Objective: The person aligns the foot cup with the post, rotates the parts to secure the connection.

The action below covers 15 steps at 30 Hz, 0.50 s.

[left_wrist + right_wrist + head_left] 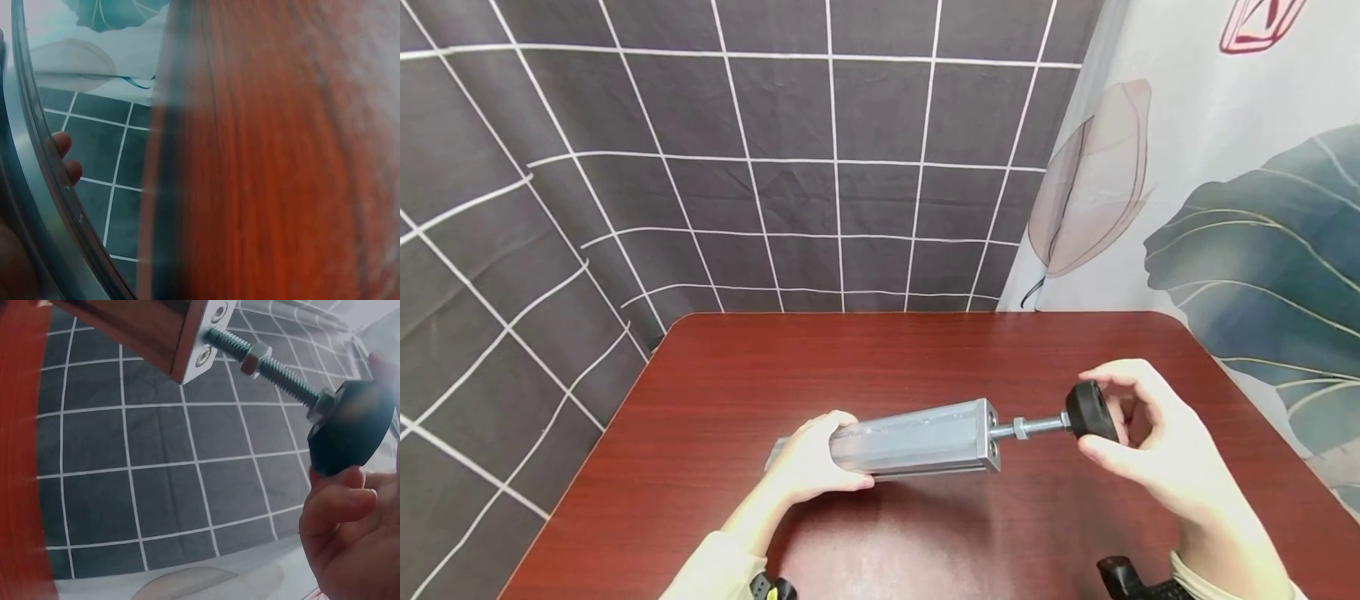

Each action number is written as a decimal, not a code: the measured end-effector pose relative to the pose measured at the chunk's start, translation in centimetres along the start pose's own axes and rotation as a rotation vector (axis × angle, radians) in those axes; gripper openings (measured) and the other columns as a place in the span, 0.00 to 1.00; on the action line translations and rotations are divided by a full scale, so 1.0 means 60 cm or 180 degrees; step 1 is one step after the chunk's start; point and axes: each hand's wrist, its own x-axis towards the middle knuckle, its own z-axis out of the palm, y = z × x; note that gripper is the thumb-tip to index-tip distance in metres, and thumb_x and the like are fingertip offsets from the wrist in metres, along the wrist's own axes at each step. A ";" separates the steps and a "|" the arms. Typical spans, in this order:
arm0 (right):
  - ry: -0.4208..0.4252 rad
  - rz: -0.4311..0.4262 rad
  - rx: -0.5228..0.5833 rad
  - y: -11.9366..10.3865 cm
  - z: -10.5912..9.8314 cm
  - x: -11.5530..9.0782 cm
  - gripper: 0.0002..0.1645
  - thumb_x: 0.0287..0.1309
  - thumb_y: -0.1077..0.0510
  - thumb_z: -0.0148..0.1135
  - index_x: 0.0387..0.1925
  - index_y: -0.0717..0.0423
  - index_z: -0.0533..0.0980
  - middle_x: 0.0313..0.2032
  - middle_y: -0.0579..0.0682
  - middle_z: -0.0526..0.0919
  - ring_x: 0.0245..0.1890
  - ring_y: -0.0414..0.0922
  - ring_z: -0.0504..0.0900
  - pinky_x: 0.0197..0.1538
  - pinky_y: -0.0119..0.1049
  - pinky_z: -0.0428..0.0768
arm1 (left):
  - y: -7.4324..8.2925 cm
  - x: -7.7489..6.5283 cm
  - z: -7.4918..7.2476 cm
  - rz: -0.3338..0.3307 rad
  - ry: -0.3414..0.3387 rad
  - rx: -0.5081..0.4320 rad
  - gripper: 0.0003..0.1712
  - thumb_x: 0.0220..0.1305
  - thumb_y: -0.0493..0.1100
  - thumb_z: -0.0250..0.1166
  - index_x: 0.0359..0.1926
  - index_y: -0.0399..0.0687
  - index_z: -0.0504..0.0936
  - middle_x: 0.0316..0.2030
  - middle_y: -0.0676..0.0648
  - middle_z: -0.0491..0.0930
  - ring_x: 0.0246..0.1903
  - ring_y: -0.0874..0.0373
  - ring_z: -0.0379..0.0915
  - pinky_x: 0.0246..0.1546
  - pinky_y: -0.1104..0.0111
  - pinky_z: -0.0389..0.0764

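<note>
A silver metal bar (917,437) with a square end is held over the table, nearly level. Around its far left part my left hand (808,462) grips it, thumb in front and fingers behind. A threaded rod (1045,425) sticks out of the right end and carries a hex nut (256,360) partway along. On the rod's outer end sits a round black levelling foot (1092,410). Fingers and thumb of my right hand (1165,442) pinch this foot by its edge. In the left wrist view, the bar (37,156) runs along the left side with two fingertips (73,170) behind it.
Below lies a reddish-brown wooden table (880,358) with rounded back corners. A dark grey curtain (880,200) with white grid lines hangs behind and to the left. A white curtain (1097,283) with leaf prints hangs at the right.
</note>
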 end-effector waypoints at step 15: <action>-0.1217 -0.0635 0.1328 -0.001 -0.027 0.005 0.54 0.31 0.86 0.64 0.64 0.77 0.52 0.62 0.60 0.57 0.35 0.41 0.76 0.28 0.30 0.73 | -0.006 -0.001 -0.008 0.0069 -0.0038 -0.0003 0.37 0.28 0.59 0.79 0.44 0.57 0.76 0.36 0.58 0.76 0.38 0.60 0.72 0.40 0.62 0.72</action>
